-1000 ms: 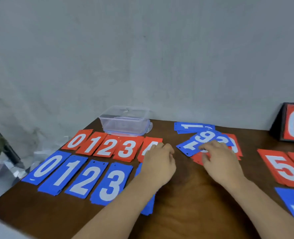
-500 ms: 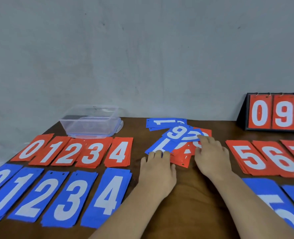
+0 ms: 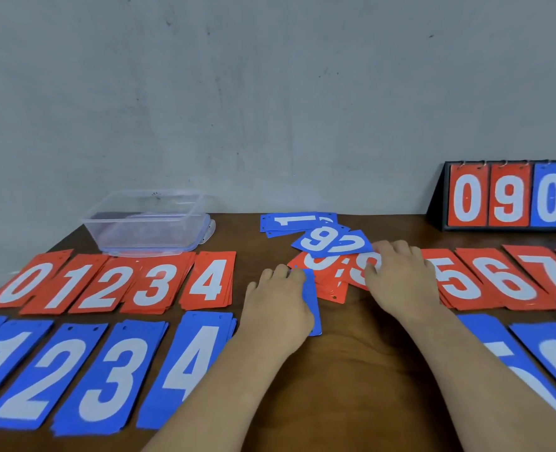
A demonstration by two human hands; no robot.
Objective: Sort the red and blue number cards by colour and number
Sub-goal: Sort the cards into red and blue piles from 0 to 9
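A mixed pile of cards lies at the table's centre back: blue cards (image 3: 333,242) showing 9 and 2 on top, a blue 1 (image 3: 298,221) behind, red cards (image 3: 330,283) beneath. My left hand (image 3: 276,309) lies over a blue card (image 3: 312,303) just left of the pile, fingers curled round its far end; the card's number is hidden. My right hand (image 3: 400,282) rests on the pile's red cards with fingers spread. Sorted red stacks 0 to 4 (image 3: 154,282) run along the left, with blue stacks 1 to 4 (image 3: 113,373) in front of them.
Red stacks 5, 6 and 7 (image 3: 505,282) lie to the right, with blue stacks (image 3: 531,360) in front of them. A clear plastic box (image 3: 146,223) stands at the back left. A flip scoreboard (image 3: 511,199) showing 0 9 0 stands at the back right by the wall.
My left hand has drawn a blue card out of the pile's left side toward me. My right hand stays on the pile. The view has swung right and lower.
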